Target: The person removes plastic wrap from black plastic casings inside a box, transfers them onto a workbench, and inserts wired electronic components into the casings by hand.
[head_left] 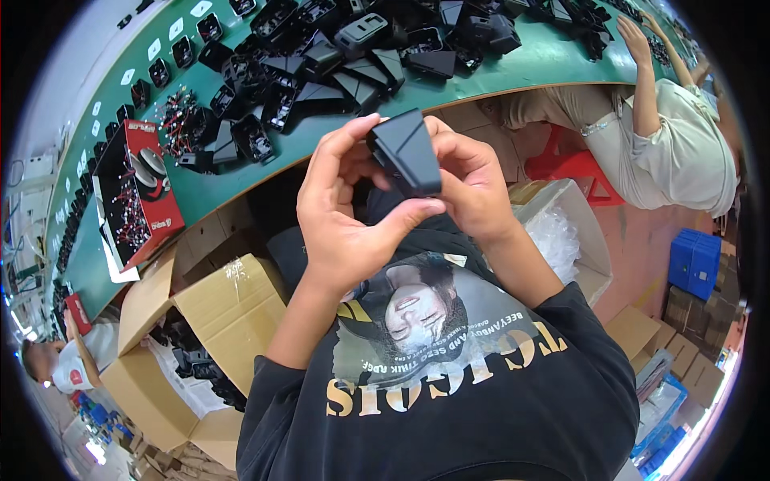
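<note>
Now the left hand (341, 228) and right hand (477, 192) grasp the black casing (411, 152) between them, tilted, near the bench's (545, 70) close edge, and light, even fingertip pressure from both sides looks the surest way to stop it twisting.

Left hand (343, 228), right hand (480, 188), black housing (413, 152) held between

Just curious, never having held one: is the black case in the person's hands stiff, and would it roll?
The black case is probably stiff, with crisp, straight edges. Its smooth surface may feel slightly slippery. Flat faces suggest sliding over rolling.
</note>
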The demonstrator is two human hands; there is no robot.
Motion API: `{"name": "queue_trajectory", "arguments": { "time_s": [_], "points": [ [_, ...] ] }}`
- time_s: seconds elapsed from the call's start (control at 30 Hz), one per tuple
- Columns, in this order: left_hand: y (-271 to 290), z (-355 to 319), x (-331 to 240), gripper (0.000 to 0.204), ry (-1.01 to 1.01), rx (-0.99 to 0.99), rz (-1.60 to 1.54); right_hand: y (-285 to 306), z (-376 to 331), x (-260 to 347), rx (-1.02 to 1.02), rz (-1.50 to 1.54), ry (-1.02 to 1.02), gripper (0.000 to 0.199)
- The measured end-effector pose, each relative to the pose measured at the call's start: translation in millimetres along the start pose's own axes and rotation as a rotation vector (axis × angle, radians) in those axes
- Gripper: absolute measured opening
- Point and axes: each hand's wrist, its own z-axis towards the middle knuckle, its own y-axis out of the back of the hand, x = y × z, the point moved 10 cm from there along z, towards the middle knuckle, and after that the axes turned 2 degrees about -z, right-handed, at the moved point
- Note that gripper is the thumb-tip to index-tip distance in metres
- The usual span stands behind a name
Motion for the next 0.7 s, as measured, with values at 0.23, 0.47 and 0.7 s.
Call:
{"name": "queue_trajectory", "arguments": {
  "time_s": [0.23, 0.47, 0.7],
  "points": [
    [-9.6, -5.2, -31.6, 0.080, -0.293, 0.049, 0.450, -6.5, -19.9, -22.7, -0.075, 0.227, -0.265, 0.040],
    [-14.1, -1.0, -20.5, 0.080, -0.227, 0.046, 0.295, 8.6, -30.8, -23.3, -0.205, 0.187, -0.357, 0.071],
    [-23.1, 3.0, -31.3, 0.079, -0.228, 0.071, 0.393, 19.7, -26.8, -12.7, -0.119, 0.036, -0.353, 0.076]
  ]
}}
